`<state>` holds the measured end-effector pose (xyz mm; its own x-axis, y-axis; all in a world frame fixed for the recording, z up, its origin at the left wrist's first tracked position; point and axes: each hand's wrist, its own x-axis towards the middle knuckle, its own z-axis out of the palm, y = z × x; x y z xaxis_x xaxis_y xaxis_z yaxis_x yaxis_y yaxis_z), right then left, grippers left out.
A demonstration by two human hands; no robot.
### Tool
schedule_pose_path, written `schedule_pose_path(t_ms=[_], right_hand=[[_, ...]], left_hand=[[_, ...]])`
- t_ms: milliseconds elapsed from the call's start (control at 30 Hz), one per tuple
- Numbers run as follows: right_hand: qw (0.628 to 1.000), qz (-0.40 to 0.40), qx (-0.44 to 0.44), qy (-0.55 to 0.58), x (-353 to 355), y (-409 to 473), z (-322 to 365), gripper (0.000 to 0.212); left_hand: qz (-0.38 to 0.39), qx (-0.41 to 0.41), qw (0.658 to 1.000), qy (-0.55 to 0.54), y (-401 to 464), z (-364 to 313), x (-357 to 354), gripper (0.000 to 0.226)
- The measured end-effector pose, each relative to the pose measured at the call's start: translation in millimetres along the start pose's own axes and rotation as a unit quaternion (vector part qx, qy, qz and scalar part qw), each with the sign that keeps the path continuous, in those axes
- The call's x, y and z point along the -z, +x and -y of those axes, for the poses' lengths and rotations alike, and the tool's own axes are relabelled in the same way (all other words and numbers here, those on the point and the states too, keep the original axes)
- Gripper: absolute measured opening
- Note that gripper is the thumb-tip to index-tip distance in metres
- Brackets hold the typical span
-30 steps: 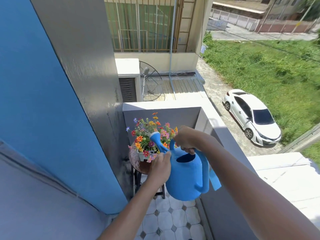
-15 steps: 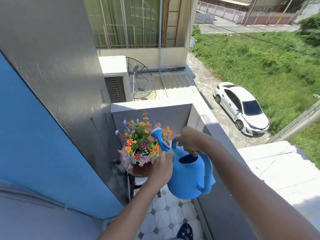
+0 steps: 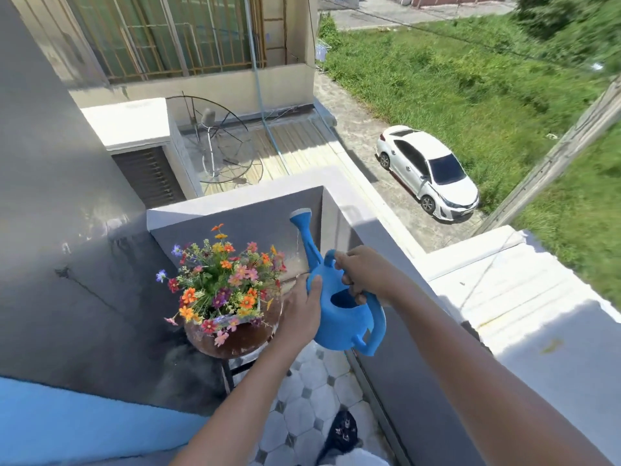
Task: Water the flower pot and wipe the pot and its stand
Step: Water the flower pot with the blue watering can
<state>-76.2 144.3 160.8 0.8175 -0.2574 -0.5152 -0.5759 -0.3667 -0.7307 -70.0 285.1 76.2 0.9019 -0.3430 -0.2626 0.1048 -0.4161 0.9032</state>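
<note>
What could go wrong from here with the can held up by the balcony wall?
The watering can hangs in the air close to the balcony wall, gripped by the right hand and steadied by the left hand; a slip could drop it onto the flowers. Its raised spout may drip outside the pot.

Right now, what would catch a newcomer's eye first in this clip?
The bright blue watering can at centre, held by both hands, left hand on its side and right hand on the top handle. Just left of it, the colourful flowers sit on a round brown stand. A white car is parked below, upper right.
</note>
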Motion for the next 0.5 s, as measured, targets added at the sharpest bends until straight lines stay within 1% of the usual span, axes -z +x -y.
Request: schedule_pose_path(t_ms=[67,100,133,200,300,400,500], right_hand=[[0.997,0.005,0.002,0.071,17,1,-6,0.023],[0.992,-0.001,-0.008,0.129,26,2,-10,0.021],[0.981,-0.016,-0.024,0.189,34,5,-15,0.019],[0.959,-0.050,-0.047,0.274,50,12,-25,0.021],[0.925,-0.073,-0.056,0.367,71,25,-42,0.025],[0.883,-0.104,-0.058,0.455,91,38,-62,0.026],[0.847,-0.136,-0.062,0.511,109,50,-80,0.019]], left_hand=[[0.019,-0.019,1.000,0.007,12,-8,-14,0.044],[0.028,-0.031,0.999,0.006,18,-12,-22,0.042],[0.036,-0.040,0.999,0.003,25,-16,-31,0.040],[0.046,-0.052,0.998,0.000,38,-25,-48,0.034],[0.065,-0.063,0.996,0.006,63,-37,-76,0.029],[0.102,-0.068,0.992,0.028,90,-45,-107,0.038],[0.145,-0.073,0.986,0.037,115,-55,-136,0.028]])
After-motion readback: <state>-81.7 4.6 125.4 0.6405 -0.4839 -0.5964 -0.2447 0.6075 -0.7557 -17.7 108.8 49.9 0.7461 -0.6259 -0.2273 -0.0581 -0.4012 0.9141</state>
